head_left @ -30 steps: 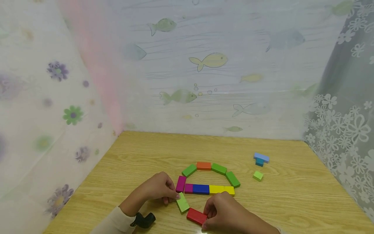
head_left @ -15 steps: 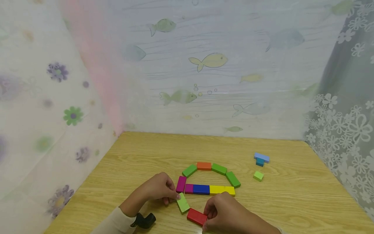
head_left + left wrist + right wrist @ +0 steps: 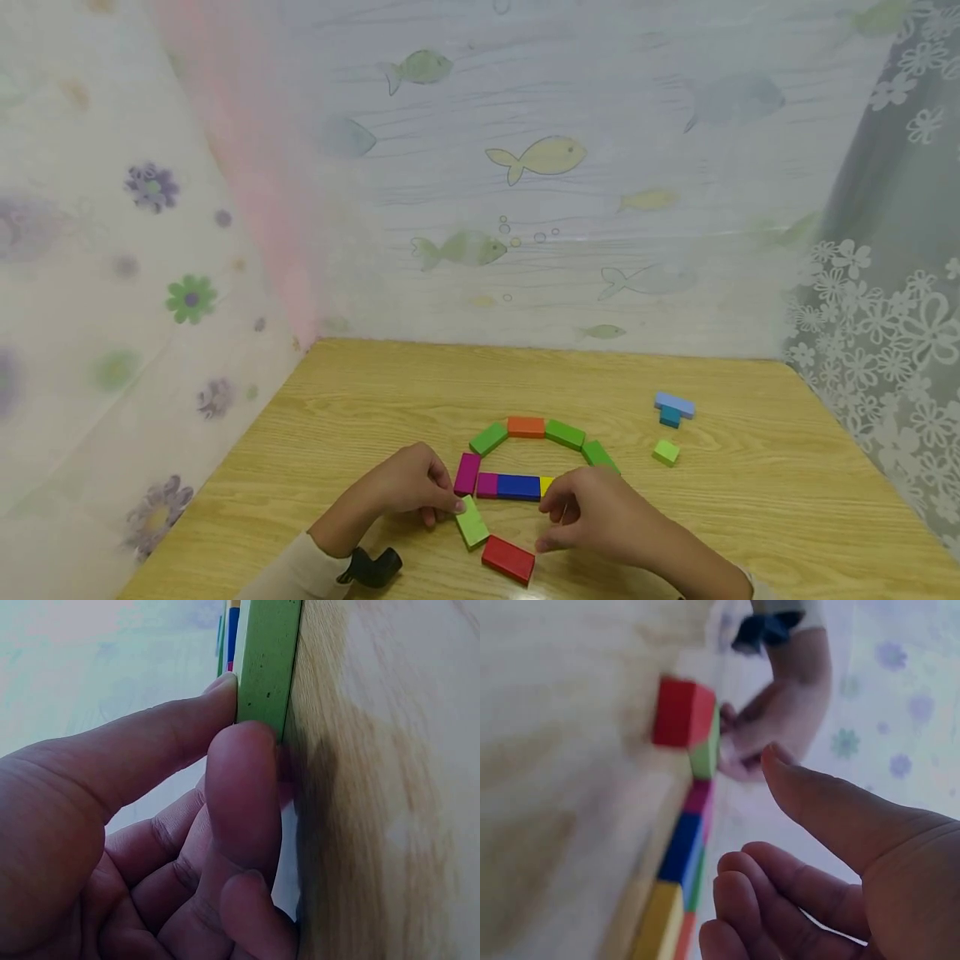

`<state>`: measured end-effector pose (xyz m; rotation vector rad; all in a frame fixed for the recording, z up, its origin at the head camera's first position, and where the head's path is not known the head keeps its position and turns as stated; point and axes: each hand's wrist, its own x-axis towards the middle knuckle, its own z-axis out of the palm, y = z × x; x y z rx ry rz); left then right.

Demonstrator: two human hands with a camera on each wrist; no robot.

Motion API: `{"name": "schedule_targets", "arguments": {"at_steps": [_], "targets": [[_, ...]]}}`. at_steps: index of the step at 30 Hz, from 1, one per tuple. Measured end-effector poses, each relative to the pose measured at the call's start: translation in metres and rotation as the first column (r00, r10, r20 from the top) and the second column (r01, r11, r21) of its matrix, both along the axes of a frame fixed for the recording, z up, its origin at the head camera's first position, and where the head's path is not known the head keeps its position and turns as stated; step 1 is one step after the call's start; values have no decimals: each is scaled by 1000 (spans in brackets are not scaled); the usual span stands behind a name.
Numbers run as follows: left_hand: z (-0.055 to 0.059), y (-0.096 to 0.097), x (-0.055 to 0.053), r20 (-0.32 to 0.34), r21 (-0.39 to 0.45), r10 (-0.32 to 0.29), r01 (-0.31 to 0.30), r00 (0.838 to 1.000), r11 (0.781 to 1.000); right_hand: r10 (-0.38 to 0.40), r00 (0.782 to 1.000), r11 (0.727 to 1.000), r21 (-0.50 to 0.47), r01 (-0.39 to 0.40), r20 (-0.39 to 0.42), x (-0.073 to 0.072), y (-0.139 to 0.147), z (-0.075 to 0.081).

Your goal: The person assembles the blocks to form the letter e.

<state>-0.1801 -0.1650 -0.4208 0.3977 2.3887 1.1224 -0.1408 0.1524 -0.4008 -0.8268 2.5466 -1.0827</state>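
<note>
My left hand (image 3: 412,483) holds a light green block (image 3: 472,523) at its far end, thumb on the top face and index fingertip against the end, as the left wrist view shows. A red block (image 3: 509,558) lies at an angle by the green block's near end. My right hand (image 3: 600,517) hovers just right of the red block, its fingers loosely bent and apart from the thumb, with nothing between them. It hides most of the yellow part (image 3: 547,487) of a straight row that also has a blue block (image 3: 518,487) and a small magenta block (image 3: 487,486).
Beyond the row curves an arc of a magenta block (image 3: 467,473), several green blocks (image 3: 565,434) and an orange block (image 3: 526,427). Farther right on the wooden table (image 3: 750,467) lie a small lime block (image 3: 666,452), a light blue block (image 3: 675,404) and a teal block (image 3: 671,417).
My right hand has let go of the red block and moved up and to the right, now covering much of the yellow. My left hand stays at the light green block.
</note>
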Motion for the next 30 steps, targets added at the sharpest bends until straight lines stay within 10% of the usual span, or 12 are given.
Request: {"name": "schedule_targets", "arguments": {"at_steps": [14,30], "targets": [[-3,0,-3,-6,8,-9,9,1000,1000,-169,959,984,18,177,-228,-32,49,37],[-7,-1,-4,7,-4,-3,3,1000,1000,-441,860,893,-29,449,-257,-83,117,26]]}}
